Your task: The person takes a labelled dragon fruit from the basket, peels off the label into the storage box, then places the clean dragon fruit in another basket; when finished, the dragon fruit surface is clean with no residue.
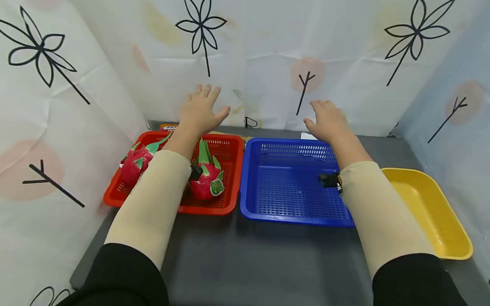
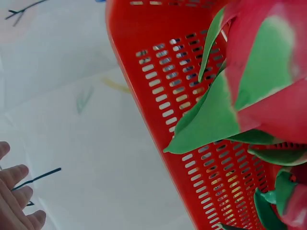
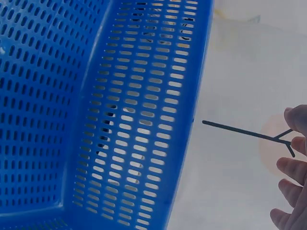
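your left grip (image 1: 201, 113) is spread wide with nothing in it, just past the red basket (image 1: 207, 211) left of center in the head view, where two dragon fruits (image 1: 205, 186) sit. your right grip (image 1: 329, 121) is loose and bare too, beyond the blue basket (image 1: 299, 219) mid-frame. yellow tub (image 1: 427, 209) sits lower right.

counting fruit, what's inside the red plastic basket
One green-leaved pink dragon fruit at left, another at right. The left beige fabric sleeve hides part of the basket between.
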The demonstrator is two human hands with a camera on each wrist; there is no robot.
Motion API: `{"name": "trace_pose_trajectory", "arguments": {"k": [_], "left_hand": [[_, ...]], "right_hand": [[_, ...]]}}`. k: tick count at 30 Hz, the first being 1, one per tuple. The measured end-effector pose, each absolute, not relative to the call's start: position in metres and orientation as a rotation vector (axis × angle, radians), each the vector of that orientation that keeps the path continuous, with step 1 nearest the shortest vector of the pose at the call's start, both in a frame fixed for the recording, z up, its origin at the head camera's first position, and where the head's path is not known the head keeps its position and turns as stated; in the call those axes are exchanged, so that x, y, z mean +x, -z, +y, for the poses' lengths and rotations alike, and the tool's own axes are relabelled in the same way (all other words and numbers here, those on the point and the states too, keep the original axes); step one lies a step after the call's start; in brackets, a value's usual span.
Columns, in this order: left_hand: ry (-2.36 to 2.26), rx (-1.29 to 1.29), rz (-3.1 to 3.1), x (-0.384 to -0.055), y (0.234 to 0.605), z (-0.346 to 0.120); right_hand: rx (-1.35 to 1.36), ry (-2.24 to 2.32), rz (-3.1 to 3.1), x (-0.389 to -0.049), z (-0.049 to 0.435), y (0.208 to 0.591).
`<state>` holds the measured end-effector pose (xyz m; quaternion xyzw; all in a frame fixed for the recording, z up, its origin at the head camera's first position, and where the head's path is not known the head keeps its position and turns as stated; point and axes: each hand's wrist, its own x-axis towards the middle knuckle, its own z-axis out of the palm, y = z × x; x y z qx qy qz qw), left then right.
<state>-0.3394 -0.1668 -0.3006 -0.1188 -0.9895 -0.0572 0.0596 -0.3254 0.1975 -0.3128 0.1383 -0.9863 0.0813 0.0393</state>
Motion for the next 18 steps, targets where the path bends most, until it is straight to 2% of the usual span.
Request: {"name": "trace_pose_trajectory", "arguments": {"k": [18], "left_hand": [[0.499,-0.475,-2.644,-0.271,0.305,-0.183]], "right_hand": [[0.596,-0.481,-2.892,-0.288,0.189,0.302]]}}
